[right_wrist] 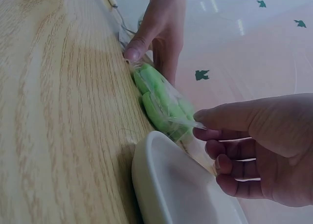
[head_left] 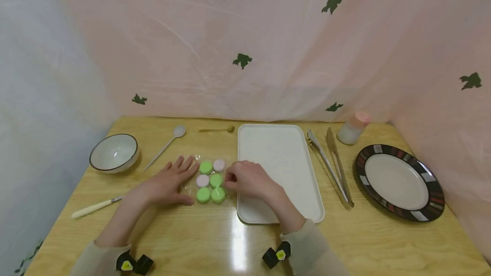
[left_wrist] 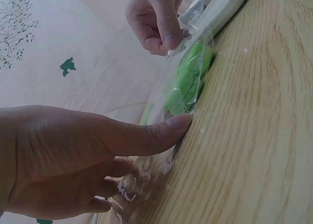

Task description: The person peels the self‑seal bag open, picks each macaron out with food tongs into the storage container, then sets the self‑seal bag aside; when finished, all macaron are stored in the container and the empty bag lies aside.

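Observation:
A clear plastic packet (head_left: 210,188) lies on the wooden table with several green and pale pink macarons (head_left: 216,180) in it. My left hand (head_left: 168,185) rests on the packet's left side, its fingers spread and fairly straight. In the left wrist view the thumb (left_wrist: 161,135) presses the packet's near edge by the table. From the other side my right hand (head_left: 251,180) pinches the right edge of the plastic between thumb and forefinger, over the tray's left rim. The right wrist view shows that pinched edge (right_wrist: 188,122) raised a little; the other fingers curl below.
A white tray (head_left: 280,148) is right of the packet. Beyond it lie metal tongs (head_left: 327,163), a table knife (head_left: 339,165), a pink-capped shaker (head_left: 353,129) and a dark-rimmed plate (head_left: 397,181). On the left are a bowl (head_left: 115,152), a spoon (head_left: 179,131), a small gold spoon (head_left: 216,130) and a pale-handled knife (head_left: 92,208).

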`<action>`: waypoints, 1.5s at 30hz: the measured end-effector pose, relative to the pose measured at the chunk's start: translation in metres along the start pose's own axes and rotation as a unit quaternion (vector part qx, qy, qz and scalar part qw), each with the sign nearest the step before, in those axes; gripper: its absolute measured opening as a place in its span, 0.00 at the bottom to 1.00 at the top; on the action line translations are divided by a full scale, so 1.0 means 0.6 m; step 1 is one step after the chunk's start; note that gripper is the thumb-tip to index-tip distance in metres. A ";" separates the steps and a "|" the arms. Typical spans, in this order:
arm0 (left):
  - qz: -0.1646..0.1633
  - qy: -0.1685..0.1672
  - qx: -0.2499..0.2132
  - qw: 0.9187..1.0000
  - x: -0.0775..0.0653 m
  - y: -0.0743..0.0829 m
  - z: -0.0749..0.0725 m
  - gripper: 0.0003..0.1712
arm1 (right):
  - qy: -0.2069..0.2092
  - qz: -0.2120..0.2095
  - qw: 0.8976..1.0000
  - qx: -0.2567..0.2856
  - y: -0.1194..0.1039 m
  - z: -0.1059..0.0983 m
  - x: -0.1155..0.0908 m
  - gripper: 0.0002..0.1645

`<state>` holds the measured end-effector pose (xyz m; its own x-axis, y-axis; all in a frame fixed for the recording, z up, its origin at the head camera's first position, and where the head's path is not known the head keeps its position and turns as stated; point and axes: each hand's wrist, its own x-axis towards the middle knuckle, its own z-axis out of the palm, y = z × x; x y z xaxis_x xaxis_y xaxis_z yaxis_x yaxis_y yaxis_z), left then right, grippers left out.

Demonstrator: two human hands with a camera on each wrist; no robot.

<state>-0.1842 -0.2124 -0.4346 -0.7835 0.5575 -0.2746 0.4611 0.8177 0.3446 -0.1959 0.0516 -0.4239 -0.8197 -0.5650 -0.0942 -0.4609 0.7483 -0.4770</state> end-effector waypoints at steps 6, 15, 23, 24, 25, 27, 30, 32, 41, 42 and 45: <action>-0.002 0.004 -0.004 1.000 -0.002 -0.001 -0.006 0.56 | -0.003 -0.003 1.000 0.007 0.003 -0.003 0.003 0.11; 0.001 0.003 -0.004 1.000 -0.002 0.001 -0.008 0.56 | -0.002 0.002 1.000 0.011 0.013 -0.009 -0.001 0.12; -0.006 -0.001 -0.001 1.000 -0.002 0.001 -0.008 0.56 | 0.020 0.011 0.999 0.025 0.011 -0.003 0.018 0.09; -0.006 -0.001 -0.001 1.000 -0.002 0.001 -0.008 0.56 | 0.021 0.013 0.999 0.022 0.010 -0.003 0.020 0.10; -0.004 -0.002 -0.002 1.000 -0.002 0.001 -0.007 0.56 | 0.023 0.017 0.999 0.018 0.010 -0.003 0.022 0.10; -0.003 -0.002 -0.004 1.000 -0.002 0.001 -0.005 0.56 | 0.020 0.023 0.999 0.017 0.010 -0.003 0.024 0.10; -0.004 -0.002 -0.004 1.000 -0.004 0.000 -0.004 0.56 | 0.010 0.023 0.999 0.020 0.009 -0.002 0.026 0.09; -0.007 -0.001 -0.004 1.000 -0.005 -0.001 -0.003 0.56 | 0.005 0.018 0.999 0.026 0.008 -0.002 0.026 0.09; -0.002 -0.002 -0.005 1.000 -0.002 0.002 -0.003 0.56 | 0.015 0.024 0.999 0.021 0.017 -0.006 0.018 0.09; -0.002 -0.001 -0.004 1.000 -0.002 0.003 -0.003 0.56 | 0.014 0.024 0.999 0.022 0.018 -0.007 0.017 0.09; -0.001 -0.001 -0.002 1.000 -0.001 0.004 -0.004 0.56 | 0.010 0.023 0.999 0.023 0.021 -0.009 0.016 0.10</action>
<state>-0.1837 -0.2111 -0.4317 -0.7832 0.5567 -0.2768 0.4584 0.8178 0.3479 -0.2114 0.0575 -0.4258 -0.8464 -0.5230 -0.1005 -0.4069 0.7568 -0.5116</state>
